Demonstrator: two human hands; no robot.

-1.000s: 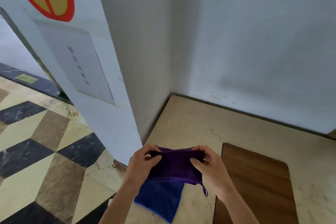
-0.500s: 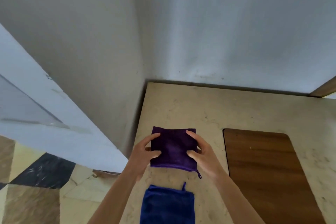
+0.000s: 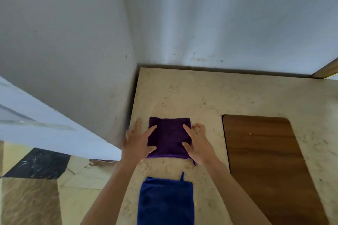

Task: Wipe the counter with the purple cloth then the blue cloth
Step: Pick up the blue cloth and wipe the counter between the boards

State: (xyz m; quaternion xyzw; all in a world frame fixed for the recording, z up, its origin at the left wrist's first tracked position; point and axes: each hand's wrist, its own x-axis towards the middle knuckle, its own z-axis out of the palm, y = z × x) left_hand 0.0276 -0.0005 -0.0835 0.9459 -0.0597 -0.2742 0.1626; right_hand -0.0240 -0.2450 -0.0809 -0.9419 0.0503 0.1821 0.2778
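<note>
Pressing flat on the purple cloth [image 3: 169, 138], both hands lay spread and unclenched, grasping nothing; the left hand [image 3: 136, 141] covered the cloth's left edge with some fingers on the beige tabletop [image 3: 201, 93], and the right hand [image 3: 198, 142] rested on its right edge; the cloth sat folded square near the tabletop's left rim, close to the wall corner [image 3: 135, 56]; the blue cloth [image 3: 165, 201] lay just nearer the person, apart from the purple one; a brown wooden panel [image 3: 265, 160] lay to the right, set apart from both cloths
</note>
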